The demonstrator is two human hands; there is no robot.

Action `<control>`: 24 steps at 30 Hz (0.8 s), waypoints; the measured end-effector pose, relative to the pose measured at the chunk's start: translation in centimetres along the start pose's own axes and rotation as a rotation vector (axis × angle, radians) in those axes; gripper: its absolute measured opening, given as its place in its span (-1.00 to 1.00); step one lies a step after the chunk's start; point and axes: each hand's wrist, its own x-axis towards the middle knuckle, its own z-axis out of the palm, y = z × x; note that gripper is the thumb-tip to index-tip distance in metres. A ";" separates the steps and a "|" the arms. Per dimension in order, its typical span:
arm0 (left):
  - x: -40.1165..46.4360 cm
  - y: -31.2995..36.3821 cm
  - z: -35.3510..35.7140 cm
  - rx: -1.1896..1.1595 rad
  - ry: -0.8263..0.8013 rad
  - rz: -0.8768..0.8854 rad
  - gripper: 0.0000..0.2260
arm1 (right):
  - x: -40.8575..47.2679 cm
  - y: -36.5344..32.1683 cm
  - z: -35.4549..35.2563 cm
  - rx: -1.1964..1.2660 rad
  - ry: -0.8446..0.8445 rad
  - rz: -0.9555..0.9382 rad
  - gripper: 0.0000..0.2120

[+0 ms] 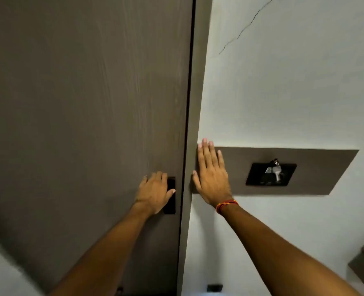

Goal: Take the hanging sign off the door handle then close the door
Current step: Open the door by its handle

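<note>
A tall brown wood-grain door (87, 103) fills the left half of the view and sits flush in its frame (195, 103), with only a thin dark seam between them. My left hand (154, 192) is wrapped over the black door handle (171, 197) near the door's right edge; the hand hides most of the handle. My right hand (211, 176) lies flat, fingers spread, on the wall beside the frame, overlapping the left end of a brown panel. No hanging sign is in view.
A brown wall panel (317, 171) to the right of the door carries a black plate (270, 175) with a bunch of keys (275, 169) in it. The wall (294, 82) is white with a thin crack. A dark outlet (214, 287) sits low on the wall.
</note>
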 end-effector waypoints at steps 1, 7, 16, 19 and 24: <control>-0.2 -0.2 0.9 -0.011 -0.077 -0.036 -0.46 | 0.1 0.0 0.5 -0.017 0.014 0.021 -0.19; -1.6 -1.0 9.3 -0.044 -0.068 -0.087 -0.37 | -0.7 -1.0 5.3 -0.063 0.062 0.112 -0.25; -1.5 0.0 13.7 -0.344 0.086 -0.259 -0.42 | -0.3 -1.5 10.5 -0.114 0.291 0.164 -0.07; -1.8 0.7 14.4 -0.521 0.110 -0.348 -0.38 | -0.3 -1.6 10.7 -0.098 0.307 0.191 -0.03; -2.3 1.1 14.3 -0.763 0.045 -0.419 -0.37 | -0.2 -1.7 10.7 -0.078 0.308 0.182 -0.02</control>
